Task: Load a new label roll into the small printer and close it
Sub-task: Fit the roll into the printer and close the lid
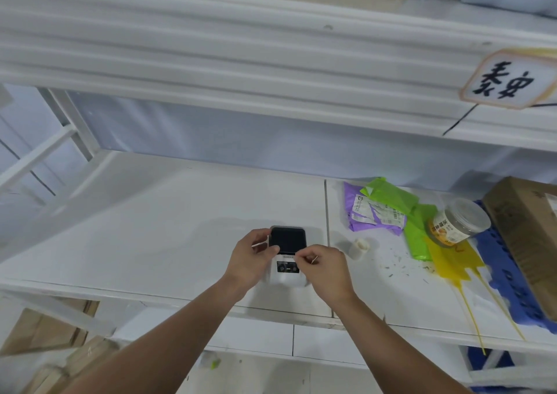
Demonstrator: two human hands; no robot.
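Observation:
A small white printer (287, 268) with a dark lid panel (287, 239) sits on the white shelf (150, 227), near its front edge. My left hand (253, 261) grips the printer's left side, thumb by the lid's left edge. My right hand (324, 270) rests at the printer's right side with its fingertips pinched together at the lid's lower right corner. The lid looks flat on the body; I cannot tell whether it is latched. A small white label roll (358, 247) stands on the shelf just right of my right hand.
Purple (361, 212), green (419, 230) and yellow (452, 261) mailer bags lie at the right, with a clear plastic jar (458, 221) on them. A cardboard box (530, 242) and blue plastic piece (506, 273) are at the far right. An upper shelf beam (241, 61) hangs overhead. Paper scraps litter the shelf.

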